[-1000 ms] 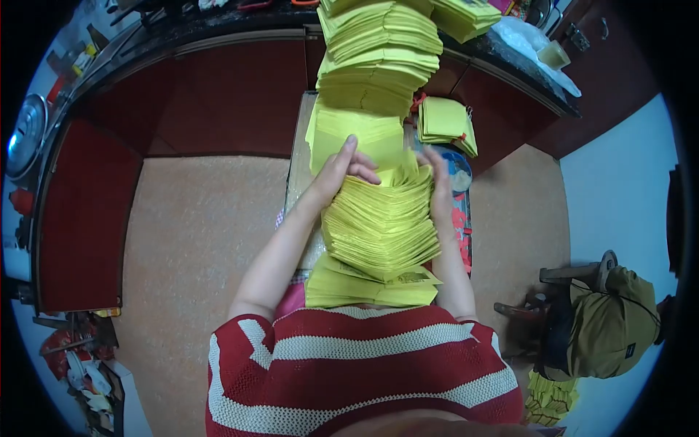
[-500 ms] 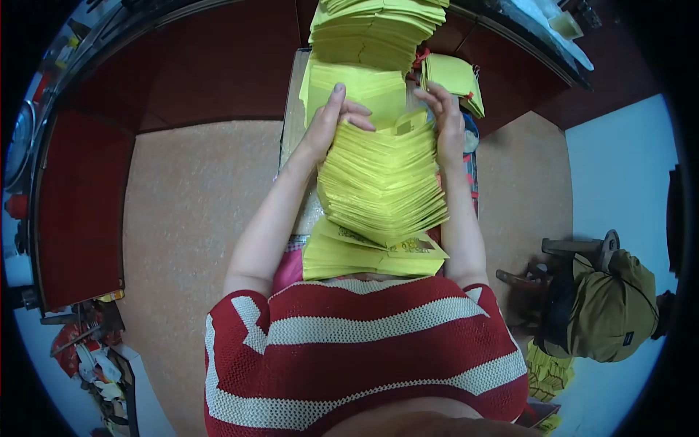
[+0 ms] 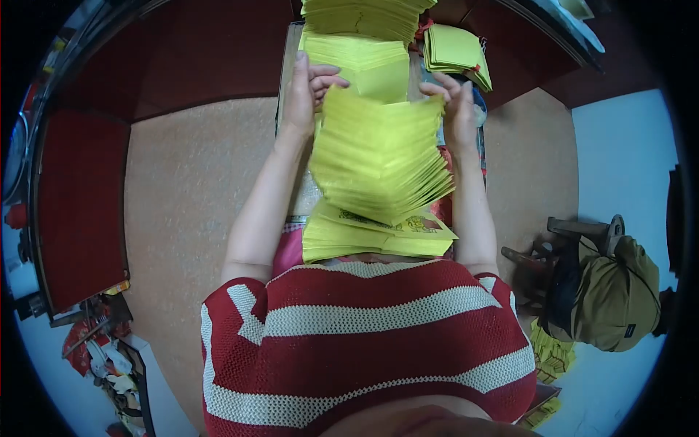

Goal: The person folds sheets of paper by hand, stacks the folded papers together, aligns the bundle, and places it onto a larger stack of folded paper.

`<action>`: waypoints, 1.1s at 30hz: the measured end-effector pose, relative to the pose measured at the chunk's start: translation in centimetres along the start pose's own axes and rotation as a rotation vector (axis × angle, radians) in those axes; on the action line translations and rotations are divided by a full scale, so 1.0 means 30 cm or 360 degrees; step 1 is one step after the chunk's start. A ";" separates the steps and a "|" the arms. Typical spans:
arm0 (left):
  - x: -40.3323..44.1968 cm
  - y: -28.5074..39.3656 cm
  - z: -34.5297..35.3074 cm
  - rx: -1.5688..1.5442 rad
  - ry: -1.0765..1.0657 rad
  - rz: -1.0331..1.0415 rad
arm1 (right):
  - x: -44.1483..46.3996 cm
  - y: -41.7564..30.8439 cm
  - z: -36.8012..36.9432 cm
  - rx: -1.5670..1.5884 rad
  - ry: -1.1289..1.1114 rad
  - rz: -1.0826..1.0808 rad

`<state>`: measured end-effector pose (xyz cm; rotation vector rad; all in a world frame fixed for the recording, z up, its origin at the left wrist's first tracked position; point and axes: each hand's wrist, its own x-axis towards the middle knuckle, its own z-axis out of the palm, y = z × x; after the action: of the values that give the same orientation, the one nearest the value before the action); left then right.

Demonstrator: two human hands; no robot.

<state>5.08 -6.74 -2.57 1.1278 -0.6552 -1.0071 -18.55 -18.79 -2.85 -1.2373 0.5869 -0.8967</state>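
A thick stack of folded yellow paper sheets [image 3: 382,149] fans out in layers on the narrow table, its upper part blurred by motion. My left hand [image 3: 302,98] is beside its upper left corner, thumb up and fingers stretched toward the paper. At the upper right corner, my right hand [image 3: 457,116] has its fingers apart and bent inward, tips close to the edge. I cannot tell whether either hand touches the stack. Nearest my body lies a folded yellow bundle with a printed picture [image 3: 378,237]. Beyond the hands is another yellow paper stack [image 3: 371,62].
A taller yellow paper pile [image 3: 368,18] stands at the far end, with a tied yellow bundle [image 3: 457,51] to its right. Dark red cabinets [image 3: 204,65] border the far side. A stool with an olive bag [image 3: 611,291] stands at right, clutter [image 3: 109,364] at lower left.
The view has shifted, so the table sits higher in it. Both hands have drawn outward from the stack's top, the left more clearly. The stack's layers have blurred.
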 end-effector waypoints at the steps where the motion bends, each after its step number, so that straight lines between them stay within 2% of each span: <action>1: 0.003 -0.023 -0.008 0.0069 0.0069 -0.0018 | -0.003 0.029 -0.007 -0.0002 0.0067 0.0064; 2: 0.021 -0.037 -0.019 0.0136 0.0149 -0.0019 | 0.017 0.051 -0.010 -0.0004 0.0116 0.0118; 3: 0.000 -0.042 -0.001 0.0061 0.0096 0.0049 | 0.008 0.045 -0.012 -0.0019 -0.0017 -0.0009; 4: -0.005 -0.041 0.000 0.0063 0.0111 0.0024 | 0.013 0.051 -0.009 -0.0013 -0.0016 0.0020; 6: -0.022 -0.029 0.012 -0.0049 0.0097 -0.0065 | 0.007 0.036 -0.005 -0.0155 0.0102 0.0008; 7: -0.032 -0.022 0.027 -0.0049 0.0038 0.0016 | -0.008 0.026 0.024 -0.0208 0.0178 0.0140; 8: -0.032 -0.001 0.025 -0.0047 0.0029 0.0060 | -0.009 0.001 0.020 -0.0210 0.0164 0.0097; 10: -0.073 0.001 -0.013 -0.0079 -0.0132 0.0042 | -0.079 -0.032 0.016 -0.0391 -0.0162 -0.0281; 11: -0.069 -0.020 -0.035 -0.0161 -0.0011 -0.0089 | -0.097 -0.059 0.026 0.0117 -0.0199 -0.0158; 12: -0.074 -0.044 -0.039 -0.0149 -0.0016 -0.0093 | -0.098 -0.039 0.029 0.0128 -0.0191 -0.0161; 14: -0.065 -0.077 -0.029 0.0144 0.0093 -0.0469 | -0.064 0.015 0.028 -0.0582 0.0008 0.0031; 15: -0.061 -0.090 -0.056 0.0185 -0.0138 -0.0576 | -0.076 0.029 0.031 -0.0626 -0.0027 -0.0052; 18: -0.050 -0.066 -0.059 0.0316 -0.0297 -0.0615 | -0.115 0.002 0.039 -0.0527 -0.0153 0.0111; 20: -0.012 -0.071 -0.077 0.0334 -0.0218 -0.0645 | -0.115 0.006 0.046 -0.0453 -0.0143 0.0149; 23: 0.068 -0.138 -0.149 0.1025 -0.0134 -0.0334 | -0.098 0.024 0.036 -0.0395 -0.0180 0.0100; 24: 0.064 -0.126 -0.148 0.1029 -0.0136 -0.0331 | -0.095 0.026 0.035 -0.0361 -0.0218 0.0099; 26: 0.051 -0.104 -0.144 0.1497 -0.0360 -0.0405 | -0.089 0.033 0.037 -0.0323 -0.0257 0.0099; 30: 0.058 -0.089 -0.131 0.1720 -0.0421 -0.0397 | -0.078 0.033 0.057 -0.0237 -0.0323 0.0075; 33: 0.073 -0.068 -0.133 0.1765 -0.0615 -0.0588 | -0.074 0.015 0.075 -0.0222 -0.0373 0.0068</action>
<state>8.74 -7.23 -5.93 2.0896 -1.4482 -1.2070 -17.85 -15.68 -2.88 -1.4277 0.4925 -0.6719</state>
